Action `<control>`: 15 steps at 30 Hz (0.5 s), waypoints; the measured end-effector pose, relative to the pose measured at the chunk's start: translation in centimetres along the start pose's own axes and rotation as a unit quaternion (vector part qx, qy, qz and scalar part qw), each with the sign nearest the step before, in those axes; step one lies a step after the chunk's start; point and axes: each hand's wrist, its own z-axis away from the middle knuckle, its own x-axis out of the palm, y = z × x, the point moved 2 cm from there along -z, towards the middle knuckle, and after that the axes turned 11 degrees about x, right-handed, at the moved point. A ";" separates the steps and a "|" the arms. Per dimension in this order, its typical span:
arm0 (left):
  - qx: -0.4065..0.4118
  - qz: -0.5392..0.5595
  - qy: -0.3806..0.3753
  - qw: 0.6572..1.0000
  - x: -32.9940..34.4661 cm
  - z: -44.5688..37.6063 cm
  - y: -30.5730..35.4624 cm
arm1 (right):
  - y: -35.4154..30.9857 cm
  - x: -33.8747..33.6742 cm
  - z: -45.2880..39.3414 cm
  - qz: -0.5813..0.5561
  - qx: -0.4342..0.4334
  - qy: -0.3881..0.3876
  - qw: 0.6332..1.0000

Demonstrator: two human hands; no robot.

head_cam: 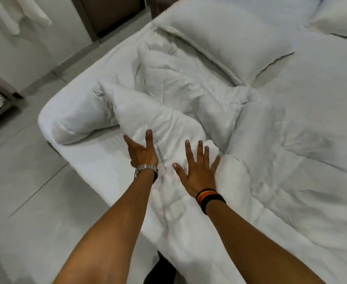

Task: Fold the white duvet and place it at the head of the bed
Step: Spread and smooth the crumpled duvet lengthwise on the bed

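Both your hands are open and hold nothing. Your right hand (197, 171), low in the middle of the frame, lies flat with its fingers spread on the duvet (189, 128). Your left hand (142, 152), just to its left, reaches in with the thumb apart, at the edge of a puffy fold.

Watch out here. The near part of the duvet hangs over the side of the bed (90, 175), at the bottom of the frame. If you pull from only one spot, I think the rest could slide down to the floor (25, 191). If you grab just the top layer, the fold may come out crooked, because the layers are all bunched up.

The duvet is white, soft and very crumpled. It runs from the bottom middle of the frame up to the center, and spreads out to the right. It has lumps and deep creases and is not folded neatly yet.

Farther up, a pillow (224, 44) lies at the upper middle. The duvet touches its near edge, so lifting fast could drag it along.
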 end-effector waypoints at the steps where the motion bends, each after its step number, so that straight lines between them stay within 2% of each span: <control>1: -0.012 0.020 -0.005 1.000 0.7 -1.7 0.3 | -0.4 1.3 -1.5 -0.006 0.031 -0.029 0.999; 4: -0.043 0.052 -0.018 0.998 2.7 -5.5 0.3 | -0.9 4.5 -4.6 -0.009 0.104 -0.094 0.990; 8: -0.071 0.094 -0.041 0.992 2.1 -7.8 0.1 | -2.3 6.1 -5.2 -0.007 0.144 -0.098 0.985; 11: -0.053 0.139 0.023 0.989 -2.0 -9.5 1.6 | -5.4 5.2 -5.0 -0.040 0.128 -0.096 0.986; 13: -0.021 0.128 0.088 0.988 -6.4 -10.3 2.0 | -8.5 4.9 -4.2 -0.068 0.076 -0.079 0.992; 15: -0.030 0.112 0.128 0.985 -11.1 -10.2 1.1 | -11.0 5.5 -2.3 -0.062 0.047 -0.083 0.994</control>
